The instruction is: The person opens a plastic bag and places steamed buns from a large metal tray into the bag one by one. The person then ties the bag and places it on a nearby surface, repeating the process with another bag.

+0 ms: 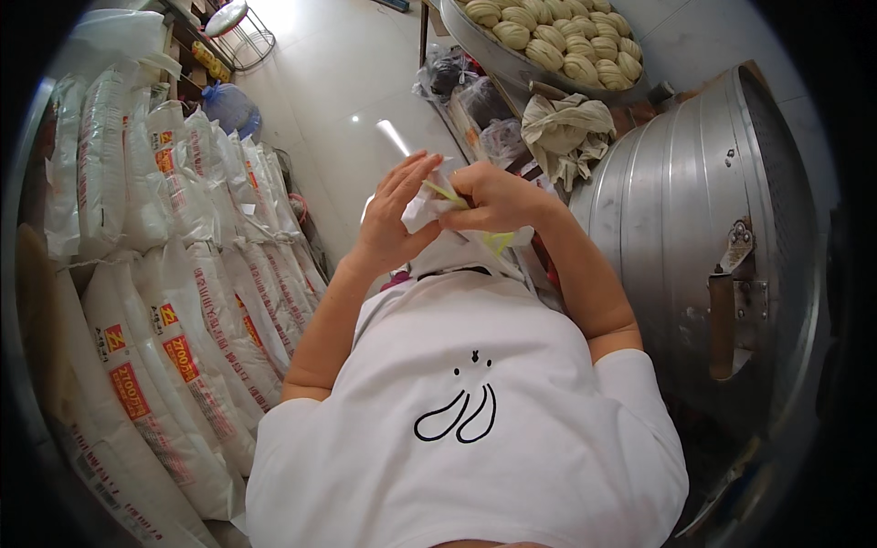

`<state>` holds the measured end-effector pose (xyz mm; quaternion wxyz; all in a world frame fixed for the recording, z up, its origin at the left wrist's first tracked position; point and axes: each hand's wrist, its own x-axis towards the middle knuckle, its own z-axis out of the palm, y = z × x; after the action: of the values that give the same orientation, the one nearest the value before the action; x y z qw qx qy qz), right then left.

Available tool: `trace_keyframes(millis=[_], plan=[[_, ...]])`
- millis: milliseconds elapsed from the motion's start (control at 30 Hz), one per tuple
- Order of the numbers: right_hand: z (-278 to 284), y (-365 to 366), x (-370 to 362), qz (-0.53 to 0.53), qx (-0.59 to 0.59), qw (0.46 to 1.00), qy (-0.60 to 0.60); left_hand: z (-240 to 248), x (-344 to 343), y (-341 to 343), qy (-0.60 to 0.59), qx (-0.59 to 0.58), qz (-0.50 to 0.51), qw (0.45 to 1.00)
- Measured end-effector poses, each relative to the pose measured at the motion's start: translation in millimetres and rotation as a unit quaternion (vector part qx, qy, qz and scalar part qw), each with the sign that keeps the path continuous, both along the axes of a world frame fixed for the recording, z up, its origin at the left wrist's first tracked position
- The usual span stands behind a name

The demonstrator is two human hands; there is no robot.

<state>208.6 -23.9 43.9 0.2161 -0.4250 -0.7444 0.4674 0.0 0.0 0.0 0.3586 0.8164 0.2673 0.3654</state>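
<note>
In front of my chest, a thin, crumpled white sheet or bag [422, 212] with yellow-green strips is between my hands; its exact kind I cannot make out. My right hand [498, 196] is closed on it, fingers curled and thumb pressed in, beside a narrow yellow-green strip [442, 191]. Against its left side lies my left hand [395, 215], fingers stretched and thumb apart. More yellow-green material [499, 240] hangs below the right hand.
Stacked white printed sacks [196, 320] line the left side. A large metal steamer drum [676, 210] stands at right. Beyond it are a round tray [470, 41] of twisted dough rolls [557, 36] and a crumpled beige cloth [566, 132]. A stool [228, 18] and blue water jug [230, 110] are far left.
</note>
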Motion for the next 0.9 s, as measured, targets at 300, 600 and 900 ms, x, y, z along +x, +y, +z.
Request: trace_keyframes(millis=[300,600,900], plan=[[5.8,-29.6,-4.0,-0.078,0.095,0.992,-0.039,-14.6,6.0,-24.3,-0.045,-0.140,0.053,0.988],[-2.1,-43.6,-18.2,-0.140,0.177,0.973,-0.046,-25.4,4.6,-37.2,-0.158,-0.188,0.049,0.968],[-15.8,-50.4,-25.0,-0.196,0.221,0.955,0.004,-14.4,2.0,-31.9,-0.132,-0.145,0.051,0.979]])
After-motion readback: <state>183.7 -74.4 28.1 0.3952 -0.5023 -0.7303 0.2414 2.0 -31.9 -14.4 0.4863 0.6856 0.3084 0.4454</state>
